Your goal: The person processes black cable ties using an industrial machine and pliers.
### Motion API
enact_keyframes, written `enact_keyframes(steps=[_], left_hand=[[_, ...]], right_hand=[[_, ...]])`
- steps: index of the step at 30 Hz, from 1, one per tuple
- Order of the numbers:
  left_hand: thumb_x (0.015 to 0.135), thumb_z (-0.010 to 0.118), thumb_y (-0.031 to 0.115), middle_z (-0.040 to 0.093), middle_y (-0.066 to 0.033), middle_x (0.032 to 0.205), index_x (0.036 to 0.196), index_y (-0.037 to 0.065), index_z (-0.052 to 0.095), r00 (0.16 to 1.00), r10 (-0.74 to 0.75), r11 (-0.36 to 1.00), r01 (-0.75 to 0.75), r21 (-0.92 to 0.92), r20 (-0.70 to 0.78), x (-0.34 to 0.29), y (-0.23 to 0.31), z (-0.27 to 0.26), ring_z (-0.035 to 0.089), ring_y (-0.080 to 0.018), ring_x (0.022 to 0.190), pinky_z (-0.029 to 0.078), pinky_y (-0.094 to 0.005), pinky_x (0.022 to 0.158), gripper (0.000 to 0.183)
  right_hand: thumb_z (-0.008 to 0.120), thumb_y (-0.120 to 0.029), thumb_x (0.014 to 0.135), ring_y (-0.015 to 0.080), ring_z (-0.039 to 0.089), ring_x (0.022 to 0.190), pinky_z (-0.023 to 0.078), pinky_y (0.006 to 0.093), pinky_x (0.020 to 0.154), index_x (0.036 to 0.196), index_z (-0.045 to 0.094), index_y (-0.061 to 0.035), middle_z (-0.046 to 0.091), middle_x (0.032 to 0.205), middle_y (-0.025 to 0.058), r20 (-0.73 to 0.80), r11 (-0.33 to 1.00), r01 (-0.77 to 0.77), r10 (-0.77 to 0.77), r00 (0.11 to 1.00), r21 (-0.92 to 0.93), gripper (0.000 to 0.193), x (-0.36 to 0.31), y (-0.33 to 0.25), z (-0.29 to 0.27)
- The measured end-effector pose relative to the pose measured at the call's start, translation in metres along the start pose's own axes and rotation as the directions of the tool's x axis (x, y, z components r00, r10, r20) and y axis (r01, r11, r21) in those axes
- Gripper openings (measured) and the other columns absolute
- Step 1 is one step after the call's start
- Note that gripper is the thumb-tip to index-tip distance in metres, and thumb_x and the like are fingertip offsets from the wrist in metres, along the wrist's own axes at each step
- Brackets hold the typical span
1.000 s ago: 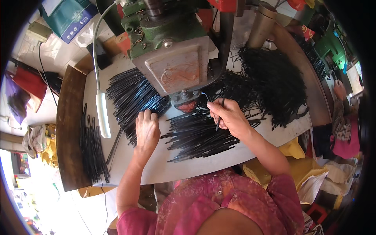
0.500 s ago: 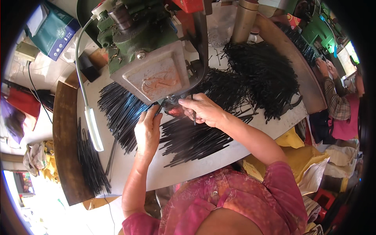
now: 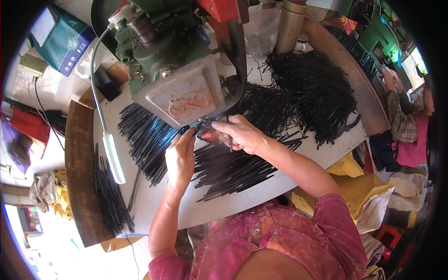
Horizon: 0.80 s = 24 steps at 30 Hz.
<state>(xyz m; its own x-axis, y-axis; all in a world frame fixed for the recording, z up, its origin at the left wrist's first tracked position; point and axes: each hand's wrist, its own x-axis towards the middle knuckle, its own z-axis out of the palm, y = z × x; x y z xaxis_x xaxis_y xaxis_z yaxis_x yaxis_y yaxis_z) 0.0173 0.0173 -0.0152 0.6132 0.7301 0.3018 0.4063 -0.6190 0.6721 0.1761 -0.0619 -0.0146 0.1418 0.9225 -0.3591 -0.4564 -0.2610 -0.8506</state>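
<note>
At the green metal machine, the left hand pinched a thin black rod; right of it, the right hand curled around a slim dark stick.

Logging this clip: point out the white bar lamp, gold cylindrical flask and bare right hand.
White bar lamp (image 3: 114,157), head view: bar's middle.
Gold cylindrical flask (image 3: 290,30), head view: body's middle.
Bare right hand (image 3: 243,134), head view: its back.

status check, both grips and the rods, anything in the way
Left grip up by the machine head, hold unclear. Right grip closed on a dark rod. Black rods in piles around. Machine head close ahead.
</note>
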Motion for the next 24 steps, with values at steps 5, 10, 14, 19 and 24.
enact_keyframes(steps=[5,10,14,19,24], left_hand=[[0.079,0.053,0.004,0.053,-0.0149,0.07,0.096,0.001,0.059,1.0,0.003,1.0,-0.003,-0.002,0.006,-0.001,0.0008,-0.0013,0.053,-0.0285,0.059,0.041,-0.0333,0.055,0.018],[0.08,0.051,0.001,0.052,-0.008,0.066,0.1,-0.003,0.058,0.999,0.053,0.998,-0.053,0.013,0.007,-0.001,-0.0027,0.0,0.047,-0.0119,0.055,0.039,-0.0247,0.052,0.021],[0.079,0.053,0.003,0.054,-0.0153,0.07,0.096,0.0,0.059,1.0,-0.004,1.0,0.004,-0.008,0.014,-0.0013,-0.0012,-0.0006,0.053,-0.0285,0.059,0.042,-0.0334,0.055,0.018],[0.079,0.053,0.003,0.055,-0.0149,0.07,0.096,0.0,0.059,1.0,-0.009,1.0,0.009,-0.011,0.016,-0.0017,0.0004,0.0017,0.054,-0.0278,0.059,0.042,-0.0328,0.055,0.018],[0.079,0.053,0.003,0.056,-0.0145,0.071,0.096,0.0,0.059,1.0,0.001,1.0,-0.001,-0.02,0.012,-0.0024,-0.0042,0.0027,0.054,-0.0266,0.059,0.043,-0.0321,0.056,0.018]], right_hand=[[0.048,-0.018,0.086,0.0029,0.03,0.038,0.017,0.0195,0.031,0.074,0.049,-0.0024,0.041,0.056,-0.0017,-0.022,0.999,0.018,-0.018,1.0,0.034,0.02,-0.0015,-0.0009,-0.0005],[0.048,-0.017,0.086,0.0031,0.029,0.038,0.017,0.02,0.031,0.074,0.049,-0.0027,0.041,0.056,-0.0017,-0.039,0.999,0.005,-0.004,0.999,0.033,0.018,-0.0003,0.002,-0.0003],[0.049,-0.017,0.086,0.0034,0.029,0.037,0.016,0.0205,0.031,0.073,0.049,-0.0031,0.041,0.055,-0.0015,-0.03,0.997,0.007,-0.005,1.0,0.071,0.019,-0.0005,0.0038,-0.0017],[0.049,-0.018,0.086,0.0037,0.029,0.036,0.016,0.0208,0.03,0.07,0.05,-0.0039,0.041,0.054,-0.0018,-0.017,0.998,0.001,0.0,1.0,0.062,0.021,0.0005,0.0051,-0.0024],[0.049,-0.018,0.086,0.0033,0.03,0.036,0.017,0.0202,0.03,0.071,0.05,-0.0037,0.041,0.053,-0.0019,-0.031,0.999,0.009,-0.007,1.0,0.054,0.021,0.001,0.0059,-0.0001]])
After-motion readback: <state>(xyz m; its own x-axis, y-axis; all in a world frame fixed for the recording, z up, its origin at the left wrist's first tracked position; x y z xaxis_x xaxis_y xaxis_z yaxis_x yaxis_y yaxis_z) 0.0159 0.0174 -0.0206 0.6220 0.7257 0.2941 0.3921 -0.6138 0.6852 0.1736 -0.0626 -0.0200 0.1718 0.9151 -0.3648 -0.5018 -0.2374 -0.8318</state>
